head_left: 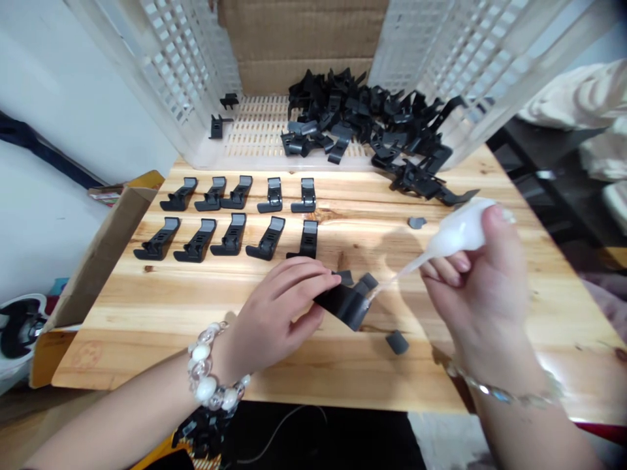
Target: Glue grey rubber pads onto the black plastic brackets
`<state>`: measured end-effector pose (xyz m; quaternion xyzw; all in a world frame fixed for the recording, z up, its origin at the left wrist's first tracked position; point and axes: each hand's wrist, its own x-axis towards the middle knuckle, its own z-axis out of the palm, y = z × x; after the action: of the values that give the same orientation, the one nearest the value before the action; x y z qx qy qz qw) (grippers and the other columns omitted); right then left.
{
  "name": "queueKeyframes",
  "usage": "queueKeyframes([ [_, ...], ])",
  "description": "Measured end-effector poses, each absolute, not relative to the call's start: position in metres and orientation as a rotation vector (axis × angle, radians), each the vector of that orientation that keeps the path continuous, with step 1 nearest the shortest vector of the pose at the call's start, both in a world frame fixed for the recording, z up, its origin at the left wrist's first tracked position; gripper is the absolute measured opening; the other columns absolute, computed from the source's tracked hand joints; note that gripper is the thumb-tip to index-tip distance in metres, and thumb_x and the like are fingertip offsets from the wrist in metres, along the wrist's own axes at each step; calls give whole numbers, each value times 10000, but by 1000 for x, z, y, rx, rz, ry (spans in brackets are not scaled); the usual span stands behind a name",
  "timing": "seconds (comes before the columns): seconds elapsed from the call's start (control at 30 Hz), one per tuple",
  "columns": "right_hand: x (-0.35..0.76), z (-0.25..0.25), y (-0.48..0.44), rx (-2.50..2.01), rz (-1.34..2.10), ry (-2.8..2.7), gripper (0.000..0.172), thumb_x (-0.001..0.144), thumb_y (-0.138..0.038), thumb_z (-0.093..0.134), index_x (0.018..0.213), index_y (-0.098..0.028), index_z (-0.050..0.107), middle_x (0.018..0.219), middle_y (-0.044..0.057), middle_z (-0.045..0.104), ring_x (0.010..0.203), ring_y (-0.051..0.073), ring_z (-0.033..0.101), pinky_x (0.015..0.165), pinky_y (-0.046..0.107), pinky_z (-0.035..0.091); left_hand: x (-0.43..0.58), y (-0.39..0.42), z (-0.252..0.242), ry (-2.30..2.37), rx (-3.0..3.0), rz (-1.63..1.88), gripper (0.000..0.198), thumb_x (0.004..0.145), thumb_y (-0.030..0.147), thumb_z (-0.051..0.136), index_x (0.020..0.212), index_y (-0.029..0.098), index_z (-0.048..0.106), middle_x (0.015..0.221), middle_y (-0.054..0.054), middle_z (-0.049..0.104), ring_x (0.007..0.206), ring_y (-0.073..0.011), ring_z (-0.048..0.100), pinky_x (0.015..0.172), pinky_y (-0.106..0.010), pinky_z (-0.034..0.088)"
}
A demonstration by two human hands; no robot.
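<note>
My left hand [281,307] is closed on a black plastic clip [345,304] lying on the wooden table [539,307]. My right hand [482,287] grips a small white glue bottle [458,232], its thin nozzle touching the right end of that clip. Two small grey pads lie nearby, one [396,341] just below the clip and another [416,222] further back. Two rows of finished black clips with grey pads [230,219] are lined up on the left half of the table.
A white slatted crate [255,134] tipped open at the back holds a heap of loose black clips [372,124], some spilling onto the table. A cardboard box [93,261] stands at the left edge. A person's light sleeve [578,98] shows at the far right.
</note>
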<state>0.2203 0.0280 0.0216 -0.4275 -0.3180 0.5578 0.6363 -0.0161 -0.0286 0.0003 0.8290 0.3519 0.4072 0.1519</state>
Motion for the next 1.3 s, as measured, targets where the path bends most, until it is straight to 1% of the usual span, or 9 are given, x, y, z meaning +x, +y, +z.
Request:
queueKeyframes([
  [0.07,214,20,26,-971,1351,-703,416,792,-476,680,628,-221,395,409,-106,274,350,47,109,374,243,62,-16,-29,0,1012,2384,1174,415,851,58,590,1246,184,560,1167,-108,661,1158,-212,580,1027,-410,496],
  [0.2,204,16,22,-992,1442,-677,417,821,-468,662,630,-214,393,411,-105,278,358,41,134,377,223,90,-16,-28,0,1038,2392,1150,418,857,71,581,1250,210,557,1175,-95,659,1156,-218,584,1021,-421,499],
  [0.3,201,14,20,-984,1472,-682,409,825,-465,662,629,-208,411,426,-101,281,367,40,143,376,217,78,-15,-28,0,1062,2396,1128,413,854,64,579,1240,209,563,1176,-95,659,1145,-213,584,1017,-412,498],
  [0.47,200,13,18,-981,1495,-706,440,812,-477,671,587,-214,398,436,-98,262,378,45,142,375,222,98,-15,-28,-1,1082,2390,1095,403,844,56,592,1224,188,575,1172,-100,655,1148,-206,579,1033,-392,483],
  [0.67,196,11,17,-1015,1536,-761,474,793,-531,670,574,-222,385,442,-94,252,376,49,129,377,234,77,-15,-28,-3,1107,2384,1068,396,855,81,595,1231,201,571,1174,-93,655,1134,-207,586,1031,-399,485],
  [0.8,193,10,14,-985,1608,-786,455,790,-543,671,599,-211,426,444,-90,286,367,43,160,367,225,85,-14,-26,-4,1147,2388,1048,363,878,114,582,1230,203,573,1168,-94,657,1122,-209,589,1016,-404,492],
  [0.97,191,11,8,-939,1776,-788,378,821,-478,664,648,-192,487,456,-75,363,364,36,231,359,204,102,-14,-24,-6,1171,2344,1060,309,879,120,599,1185,155,608,1134,-102,667,1105,-192,590,1016,-350,480],
  [1.07,190,10,5,-955,1849,-785,367,836,-478,650,662,-186,511,458,-70,376,370,37,253,358,199,110,-14,-22,-6,1170,2310,1073,308,876,120,598,1180,163,613,1129,-93,666,1093,-188,595,1005,-344,483],
  [1.3,187,6,5,-1046,1801,-836,367,821,-497,655,675,-183,534,464,-62,389,389,50,296,370,206,129,-16,-20,-5,1213,2255,1043,299,879,138,586,1173,183,615,1113,-85,668,1077,-194,603,980,-349,496],
])
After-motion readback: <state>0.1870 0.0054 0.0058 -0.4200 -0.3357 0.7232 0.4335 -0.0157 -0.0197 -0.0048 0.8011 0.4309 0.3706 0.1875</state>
